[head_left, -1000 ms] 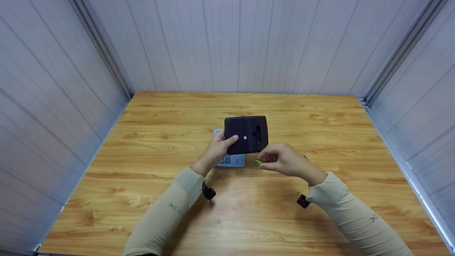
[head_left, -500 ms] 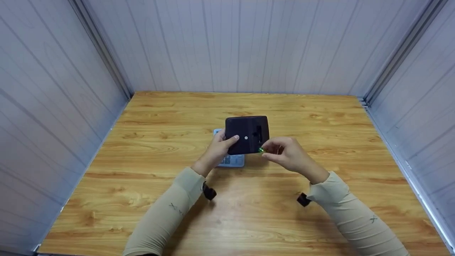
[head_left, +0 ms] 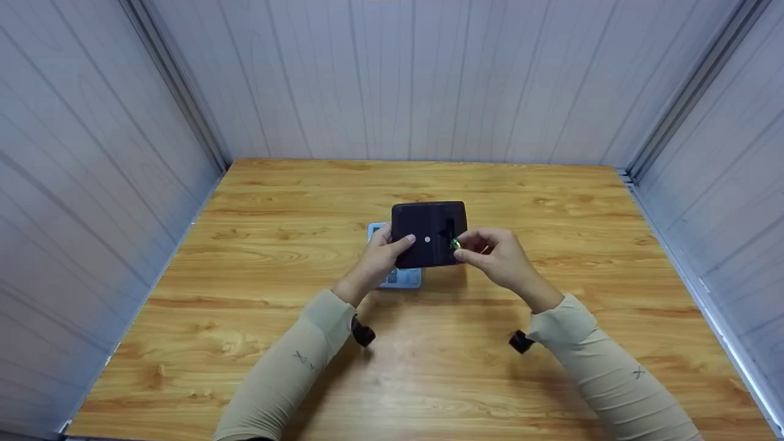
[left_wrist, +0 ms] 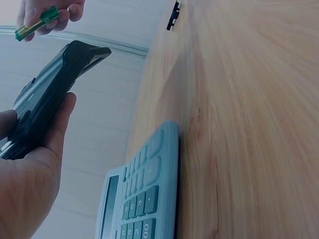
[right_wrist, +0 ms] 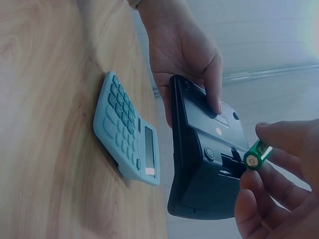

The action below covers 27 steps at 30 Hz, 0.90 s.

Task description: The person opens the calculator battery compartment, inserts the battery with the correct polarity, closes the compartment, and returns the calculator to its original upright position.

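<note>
In the head view my left hand grips a black calculator by its left side, thumb across its upturned underside. The right wrist view shows an uncovered battery slot in that underside. My right hand pinches a small green and gold battery between thumb and fingers, beside the slot; I cannot tell whether it touches. Below the black calculator, a light blue calculator lies keys up on the table, partly hidden in the head view.
The wooden table has light panelled walls at its back and sides. A small black strip lies on the tabletop in the left wrist view. Black wrist cameras hang below both cuffs.
My right hand has moved up with the battery, from below the black calculator's lower right corner to its slot. My left hand and the black calculator have shifted slightly right.
</note>
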Available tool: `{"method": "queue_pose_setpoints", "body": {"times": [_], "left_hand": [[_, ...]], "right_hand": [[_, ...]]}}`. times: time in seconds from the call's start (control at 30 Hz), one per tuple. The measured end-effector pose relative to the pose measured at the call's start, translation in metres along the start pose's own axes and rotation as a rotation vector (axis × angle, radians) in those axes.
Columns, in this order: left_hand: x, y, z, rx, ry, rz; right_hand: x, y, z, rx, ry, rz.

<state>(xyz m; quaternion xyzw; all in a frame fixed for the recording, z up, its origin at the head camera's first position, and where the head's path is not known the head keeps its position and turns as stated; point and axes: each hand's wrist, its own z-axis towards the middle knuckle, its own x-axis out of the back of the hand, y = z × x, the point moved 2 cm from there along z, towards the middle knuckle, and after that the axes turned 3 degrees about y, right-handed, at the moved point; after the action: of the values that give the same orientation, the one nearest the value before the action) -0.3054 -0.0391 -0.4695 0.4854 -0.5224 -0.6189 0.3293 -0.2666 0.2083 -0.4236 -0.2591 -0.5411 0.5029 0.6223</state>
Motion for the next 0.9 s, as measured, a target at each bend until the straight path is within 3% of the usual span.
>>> {"method": "queue_pose_setpoints", "body": {"times": [0.4, 0.9], "left_hand": [[-0.0032, 0.0003, -0.0014, -0.008, -0.04, -0.027], [-0.008, -0.0003, -0.0028, -0.004, -0.052, -0.009]], "right_hand": [[0.0014, 0.0023, 0.0028, -0.077, 0.068, 0.059], [-0.0022, 0.0038, 0.0049, -0.029, 0.164, 0.081]]}}
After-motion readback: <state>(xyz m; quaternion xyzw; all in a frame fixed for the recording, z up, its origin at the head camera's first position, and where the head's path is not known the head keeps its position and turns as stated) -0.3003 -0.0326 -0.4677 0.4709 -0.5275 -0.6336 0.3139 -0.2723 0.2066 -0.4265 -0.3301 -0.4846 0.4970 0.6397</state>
